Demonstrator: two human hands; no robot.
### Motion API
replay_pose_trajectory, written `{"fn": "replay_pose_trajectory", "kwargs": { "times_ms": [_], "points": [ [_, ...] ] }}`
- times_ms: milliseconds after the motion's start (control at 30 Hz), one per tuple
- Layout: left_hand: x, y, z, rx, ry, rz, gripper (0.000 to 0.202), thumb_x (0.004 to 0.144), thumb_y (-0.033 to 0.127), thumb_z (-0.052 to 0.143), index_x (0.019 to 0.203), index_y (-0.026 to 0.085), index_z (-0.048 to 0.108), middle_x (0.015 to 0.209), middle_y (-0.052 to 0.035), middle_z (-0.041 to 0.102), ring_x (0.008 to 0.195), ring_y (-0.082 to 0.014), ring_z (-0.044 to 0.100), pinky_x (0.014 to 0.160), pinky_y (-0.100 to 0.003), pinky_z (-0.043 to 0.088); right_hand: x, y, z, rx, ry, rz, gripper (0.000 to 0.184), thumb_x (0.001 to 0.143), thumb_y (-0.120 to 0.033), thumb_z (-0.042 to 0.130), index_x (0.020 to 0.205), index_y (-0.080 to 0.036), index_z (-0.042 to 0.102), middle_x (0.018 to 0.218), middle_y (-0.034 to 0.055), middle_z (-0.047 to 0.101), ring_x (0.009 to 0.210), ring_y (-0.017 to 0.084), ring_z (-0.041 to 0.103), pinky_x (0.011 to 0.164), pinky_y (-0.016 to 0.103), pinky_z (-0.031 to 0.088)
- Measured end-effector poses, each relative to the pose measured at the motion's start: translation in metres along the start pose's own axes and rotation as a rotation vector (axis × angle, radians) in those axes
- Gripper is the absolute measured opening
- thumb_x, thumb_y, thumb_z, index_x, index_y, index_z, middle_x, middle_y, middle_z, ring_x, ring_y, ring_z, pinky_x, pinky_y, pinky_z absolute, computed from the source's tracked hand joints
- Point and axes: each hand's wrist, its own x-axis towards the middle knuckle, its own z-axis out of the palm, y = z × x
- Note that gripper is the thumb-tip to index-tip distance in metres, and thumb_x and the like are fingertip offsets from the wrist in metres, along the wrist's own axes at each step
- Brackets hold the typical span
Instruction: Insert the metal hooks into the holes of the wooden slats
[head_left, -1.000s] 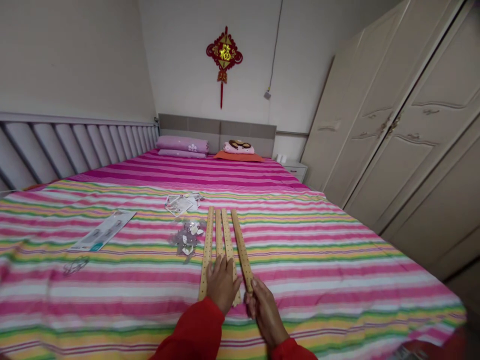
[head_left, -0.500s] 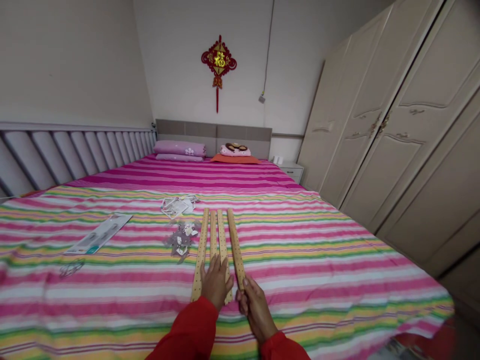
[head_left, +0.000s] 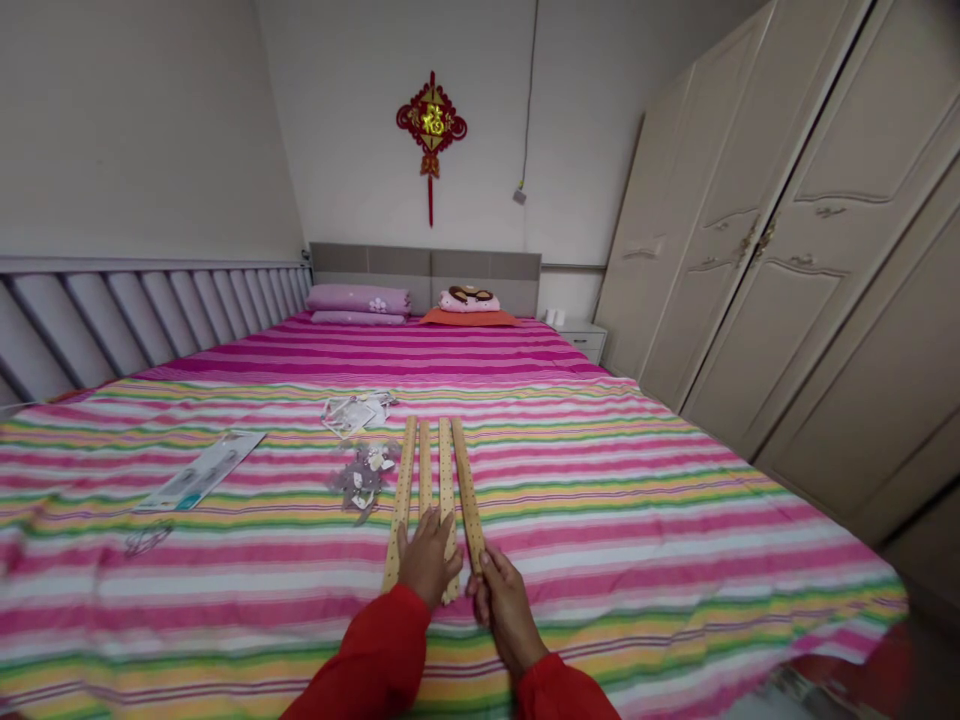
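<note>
Several long wooden slats with rows of holes (head_left: 433, 470) lie side by side on the striped bedspread (head_left: 637, 520), pointing away from me. My left hand (head_left: 426, 562) lies flat, fingers spread, on the near ends of the middle slats. My right hand (head_left: 501, 605) is closed on the near end of the rightmost slat (head_left: 465, 490), thumb on top. Both sleeves are red.
A small pile of plastic bags with metal parts (head_left: 365, 475) lies left of the slats, more bags (head_left: 352, 412) beyond it, and a flat printed card (head_left: 201, 470) further left. Pillows (head_left: 360, 298) sit at the headboard. A wardrobe (head_left: 787, 250) lines the right side.
My right hand has pushed the rightmost slat leftwards, closing its gap to the others. My left hand stays pressed on the middle slats. The camera has shifted slightly.
</note>
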Motion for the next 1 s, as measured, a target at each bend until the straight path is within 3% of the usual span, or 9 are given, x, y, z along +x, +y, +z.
{"fn": "replay_pose_trajectory", "kwargs": {
  "times_ms": [200, 367, 567, 800, 1000],
  "points": [
    [-0.007, -0.001, -0.002, 0.012, 0.005, 0.02, 0.053, 0.085, 0.032, 0.038, 0.137, 0.019, 0.04, 0.146, -0.0094, 0.036, 0.137, -0.025, 0.026, 0.109, -0.054, 0.012, -0.001, -0.002, 0.002, 0.008, 0.0, -0.004, 0.061, 0.073, -0.056, 0.061, 0.116, -0.014, 0.052, 0.046, -0.0052, 0.057, 0.024, 0.004, 0.035, 0.026, 0.014, 0.023],
    [-0.012, -0.009, -0.003, 0.058, 0.099, -0.092, 0.053, 0.087, 0.033, 0.035, 0.138, 0.017, 0.037, 0.147, -0.0107, 0.033, 0.137, -0.0269, 0.024, 0.108, -0.058, 0.011, -0.006, -0.008, 0.004, -0.004, 0.006, 0.001, 0.069, 0.074, -0.055, 0.061, 0.126, -0.012, 0.046, 0.043, -0.0053, 0.055, 0.024, 0.005, 0.034, 0.026, 0.014, 0.022],
    [-0.011, -0.015, -0.005, 0.055, 0.079, -0.159, 0.051, 0.088, 0.034, 0.034, 0.136, 0.021, 0.04, 0.146, -0.0111, 0.035, 0.137, -0.0279, 0.023, 0.106, -0.061, 0.009, -0.009, -0.008, 0.003, -0.012, 0.003, -0.003, 0.082, 0.074, -0.052, 0.065, 0.137, -0.012, 0.032, 0.042, -0.0072, 0.053, 0.025, 0.005, 0.033, 0.027, 0.014, 0.02],
    [-0.014, -0.015, -0.011, -0.002, 0.072, -0.126, 0.047, 0.087, 0.027, 0.037, 0.133, 0.025, 0.045, 0.141, -0.0095, 0.044, 0.136, -0.0274, 0.026, 0.108, -0.058, 0.005, -0.008, -0.006, 0.002, -0.011, 0.004, 0.003, 0.085, 0.072, -0.053, 0.066, 0.138, -0.011, 0.032, 0.042, -0.0068, 0.054, 0.025, 0.006, 0.033, 0.027, 0.015, 0.02],
    [-0.014, -0.015, -0.012, -0.017, 0.004, -0.161, 0.05, 0.088, 0.028, 0.032, 0.138, 0.023, 0.038, 0.145, -0.009, 0.036, 0.138, -0.0262, 0.02, 0.106, -0.061, 0.009, -0.008, -0.009, 0.002, -0.003, -0.03, 0.012, 0.08, 0.075, -0.05, 0.065, 0.138, -0.013, 0.033, 0.043, -0.0064, 0.054, 0.025, 0.005, 0.032, 0.026, 0.015, 0.021]
  ]
}}
